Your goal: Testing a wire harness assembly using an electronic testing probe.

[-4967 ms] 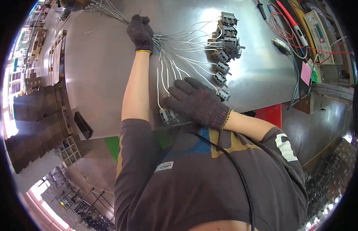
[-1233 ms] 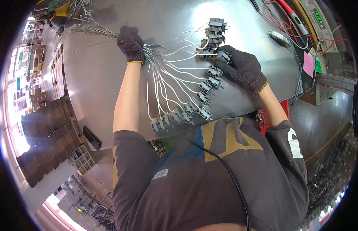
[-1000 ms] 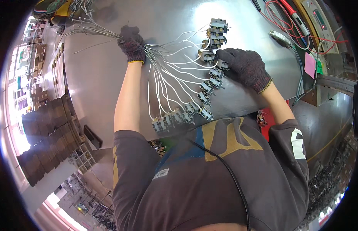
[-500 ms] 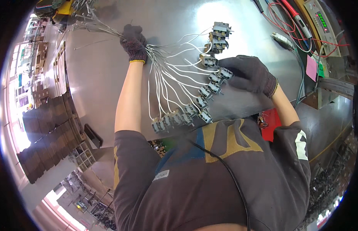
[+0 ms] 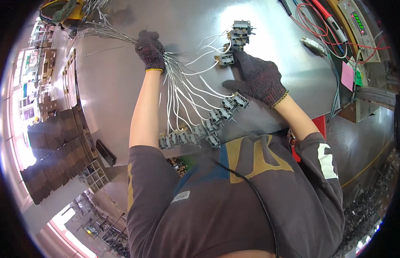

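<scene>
My left hand (image 5: 149,50), in a dark knitted glove, is closed around a bundle of thin white wires (image 5: 111,33). From its near side the wires (image 5: 182,88) fan out to small grey box-shaped electrical parts with short shafts. Several of these parts (image 5: 240,36) stand in a stack at the far side, with one part (image 5: 226,59) just below. More parts (image 5: 217,115) curve in a row toward my body. My gloved right hand (image 5: 260,79) lies between the two groups, thumb apart from the fingers. Its fingertips are against or very near the upper parts; contact is hard to tell.
The metal tabletop (image 5: 109,94) carries the work. At the far right are a meter with a green display (image 5: 358,21), a red-handled tool (image 5: 333,26), tangled leads and a metal connector (image 5: 314,45). A red bin (image 5: 320,124) sits below the table edge by my right arm.
My right hand has moved left and slightly away from me, its thumb now spread. The row of parts has shifted left and nearer my body; the upper parts moved slightly left.
</scene>
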Motion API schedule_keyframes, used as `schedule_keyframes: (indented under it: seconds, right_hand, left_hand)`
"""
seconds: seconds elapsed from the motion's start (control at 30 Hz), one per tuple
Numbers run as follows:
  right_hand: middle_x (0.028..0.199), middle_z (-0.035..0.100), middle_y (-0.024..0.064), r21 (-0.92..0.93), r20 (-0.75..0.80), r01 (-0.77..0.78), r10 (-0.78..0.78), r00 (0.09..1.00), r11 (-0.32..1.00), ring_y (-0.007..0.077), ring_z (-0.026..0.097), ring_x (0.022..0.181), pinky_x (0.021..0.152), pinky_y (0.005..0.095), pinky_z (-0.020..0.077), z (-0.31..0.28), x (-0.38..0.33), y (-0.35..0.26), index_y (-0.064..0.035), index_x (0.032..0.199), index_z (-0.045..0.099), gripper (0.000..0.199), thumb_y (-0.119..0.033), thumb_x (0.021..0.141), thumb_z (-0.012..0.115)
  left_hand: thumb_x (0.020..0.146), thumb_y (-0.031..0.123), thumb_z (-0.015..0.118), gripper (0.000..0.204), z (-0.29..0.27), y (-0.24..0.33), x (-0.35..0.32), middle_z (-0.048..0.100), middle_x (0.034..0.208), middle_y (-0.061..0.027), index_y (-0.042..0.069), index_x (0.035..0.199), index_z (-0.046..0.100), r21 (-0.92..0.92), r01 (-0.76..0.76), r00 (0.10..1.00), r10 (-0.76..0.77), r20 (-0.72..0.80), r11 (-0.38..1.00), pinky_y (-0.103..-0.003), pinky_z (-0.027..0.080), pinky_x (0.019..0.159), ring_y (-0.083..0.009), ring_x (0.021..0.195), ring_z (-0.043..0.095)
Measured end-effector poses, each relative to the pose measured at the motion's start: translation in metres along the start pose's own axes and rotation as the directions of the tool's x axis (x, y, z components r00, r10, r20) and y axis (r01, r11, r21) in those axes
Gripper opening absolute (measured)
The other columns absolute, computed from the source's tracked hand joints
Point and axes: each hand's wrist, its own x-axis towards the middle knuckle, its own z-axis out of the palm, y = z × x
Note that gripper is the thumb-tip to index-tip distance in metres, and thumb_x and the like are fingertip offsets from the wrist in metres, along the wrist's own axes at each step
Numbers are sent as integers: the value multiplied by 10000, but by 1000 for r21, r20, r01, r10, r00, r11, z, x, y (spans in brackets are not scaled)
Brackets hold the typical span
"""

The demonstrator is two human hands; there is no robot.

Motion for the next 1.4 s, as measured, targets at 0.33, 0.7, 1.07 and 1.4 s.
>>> schedule_keyframes:
  seconds: [0.33,0.7,1.07,1.4]
  right_hand:
    - [1056,766,64,46,-115,242,-235,965,969,284,763,932,749,421,613,22,21,25,-253,1342,711,546,-607,927,731]
    - [934,768,93,203,-120,223,-202,972,954,280,761,809,748,410,614,-27,-3,57,-137,1115,769,337,-436,962,741]
    - [1315,728,239,264,-227,140,-80,971,954,430,769,1077,947,509,636,-37,28,42,-306,1705,255,1007,-379,883,831]
    - [1596,551,143,161,-77,7,6,997,987,407,683,1260,1062,495,578,-55,38,43,-201,1668,335,1060,-561,816,854]
  left_hand:
    - [1047,441,638,447,2,0,-3,502,572,-7,79,786,630,4,-51,999,51,-17,999,-315,288,385,-125,405,414]
    - [1002,320,664,299,0,-5,7,558,629,-2,97,804,639,9,-35,999,35,33,999,-296,282,394,-104,425,409]
    - [1067,446,643,463,4,-3,3,443,541,9,77,787,635,65,-36,999,36,4,997,-324,277,402,-125,411,374]
    - [1036,441,705,415,-2,0,1,621,697,-26,89,829,638,6,4,998,-4,56,1000,-297,283,390,-94,423,420]
